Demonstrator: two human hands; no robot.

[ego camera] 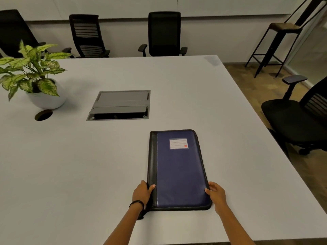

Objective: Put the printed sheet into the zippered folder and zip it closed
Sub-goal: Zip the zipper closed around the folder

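Fingers (pixel 151 187) of both hands curled loosely, gripping the near side edges of the closed navy-blue, black-trimmed zippered folder (pixel 178 170) on the smooth white table (pixel 88 165).

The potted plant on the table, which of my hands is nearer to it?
Left. The left hand holds the folder's left edge, on the potted plant's side. The right hand holds the opposite edge, farther from it.

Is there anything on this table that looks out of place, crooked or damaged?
Nothing looks damaged or spilled. The zippered folder lies flat and closed, a hand on each side. One oddity: the cable box in the table has its lid open.
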